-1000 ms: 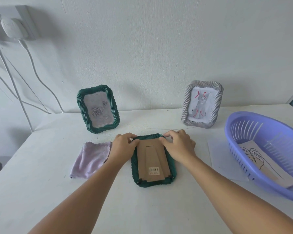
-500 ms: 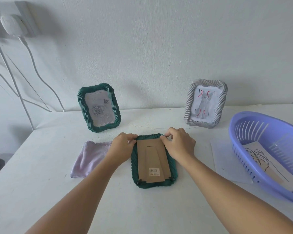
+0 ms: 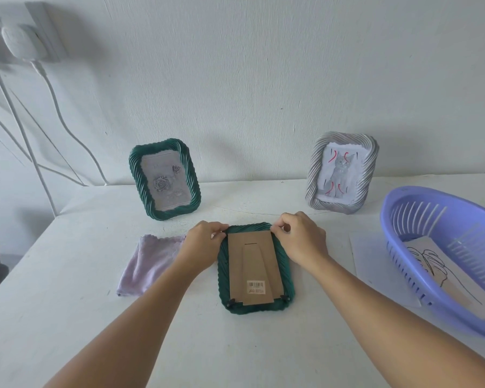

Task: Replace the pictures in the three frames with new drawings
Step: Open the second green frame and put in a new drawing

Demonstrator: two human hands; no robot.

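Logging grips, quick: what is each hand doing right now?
Left hand: pinching the face-down frame's top left corner.
Right hand: pinching its top right corner.

Face-down green frame [image 3: 256, 268]: picture side hidden against the table; far corners covered by left hand [image 3: 203, 242] and right hand [image 3: 303, 239]. Fingertips tucked out of sight there. Barcode label [image 3: 255, 287]: print too small to read. Purple basket [image 3: 420, 208] cut off at right edge. Line drawing [image 3: 429, 261] inside only partly visible. Wall socket [image 3: 17, 35] cropped at upper left.
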